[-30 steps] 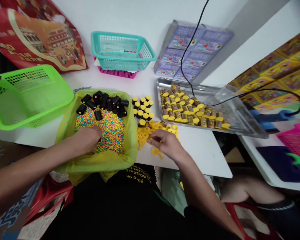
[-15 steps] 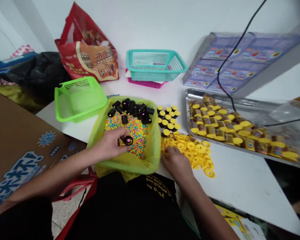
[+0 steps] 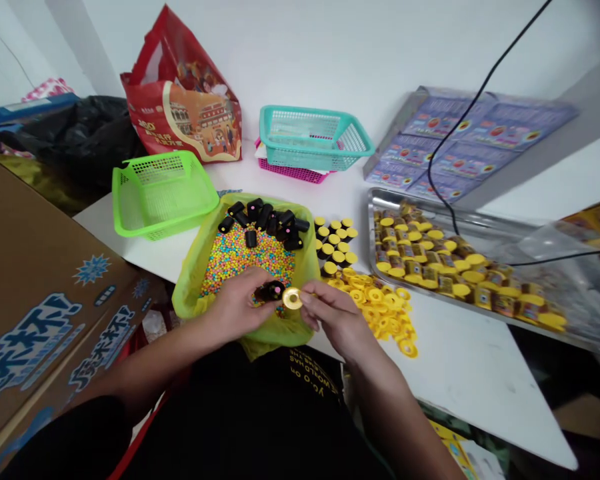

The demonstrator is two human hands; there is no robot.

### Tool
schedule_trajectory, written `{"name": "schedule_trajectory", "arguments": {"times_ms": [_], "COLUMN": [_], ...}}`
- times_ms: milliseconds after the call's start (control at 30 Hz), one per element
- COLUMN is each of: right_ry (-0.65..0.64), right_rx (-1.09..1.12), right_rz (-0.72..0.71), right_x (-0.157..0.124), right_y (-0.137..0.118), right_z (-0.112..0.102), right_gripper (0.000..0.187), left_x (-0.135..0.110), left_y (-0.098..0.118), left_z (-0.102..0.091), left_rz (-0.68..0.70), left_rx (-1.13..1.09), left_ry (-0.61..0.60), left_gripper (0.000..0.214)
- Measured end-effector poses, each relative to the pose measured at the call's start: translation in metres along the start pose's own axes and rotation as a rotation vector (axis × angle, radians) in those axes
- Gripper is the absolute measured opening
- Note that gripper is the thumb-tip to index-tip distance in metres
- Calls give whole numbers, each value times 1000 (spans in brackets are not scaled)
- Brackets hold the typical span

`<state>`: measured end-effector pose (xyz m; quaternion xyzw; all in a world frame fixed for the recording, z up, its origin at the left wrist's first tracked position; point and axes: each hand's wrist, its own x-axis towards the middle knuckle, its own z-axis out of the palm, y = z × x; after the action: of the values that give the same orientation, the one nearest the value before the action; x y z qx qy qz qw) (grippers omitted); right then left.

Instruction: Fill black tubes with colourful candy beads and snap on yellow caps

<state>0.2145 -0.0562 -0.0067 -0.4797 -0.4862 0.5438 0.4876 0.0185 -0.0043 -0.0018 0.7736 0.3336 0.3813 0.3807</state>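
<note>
Right hand up off the pile of yellow caps now, pinching one ring-shaped cap right beside the black tube clutched in the left hand. Both just over the yellow-green bag of candy beads, with that pile lying on the counter alongside.

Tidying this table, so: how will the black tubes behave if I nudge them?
The black tubes are round-sided, so they will probably roll. Lying on loose coloured beads, they may slide easily too. They look like stiff plastic, likely light for their size.
</note>
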Motion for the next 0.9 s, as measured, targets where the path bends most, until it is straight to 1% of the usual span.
{"name": "schedule_trajectory", "arguments": {"times_ms": [67, 133, 233, 333, 500, 633, 733, 800, 900], "right_ry": [-27, 2, 35, 36, 75, 75, 103, 132, 144], "right_rx": [7, -12, -34, -24, 138, 250, 292, 309, 338], "right_rz": [37, 51, 62, 74, 106, 129, 110, 89, 81], "right_x": [10, 17, 22, 25, 31, 34, 35, 36, 38], "right_y": [0, 2, 3, 3, 5, 10, 13, 13, 13], "right_z": [9, 14, 17, 22, 33, 38, 41, 41, 39], "right_gripper": [41, 44, 40, 35, 35, 35, 36, 36, 36], "left_x": [-1, -2, -1, 1, 4, 4, 4, 4, 5], "left_y": [1, 1, -1, -6, -12, -16, -15, -12, -7], "left_z": [4, 7, 8, 8, 6, 4, 3, 0, -5], "left_rz": [-15, -31, -30, 11, 73, 76, 20, -73, -244], "left_rx": [-30, -55, -72, -43, 19, 60, 29, -84, -298], "left_ry": [21, 32, 45, 88, 149, 153, 149, 123, 66], "left_gripper": [8, 5, 7, 13, 21, 17, 14, 16, 29]}}
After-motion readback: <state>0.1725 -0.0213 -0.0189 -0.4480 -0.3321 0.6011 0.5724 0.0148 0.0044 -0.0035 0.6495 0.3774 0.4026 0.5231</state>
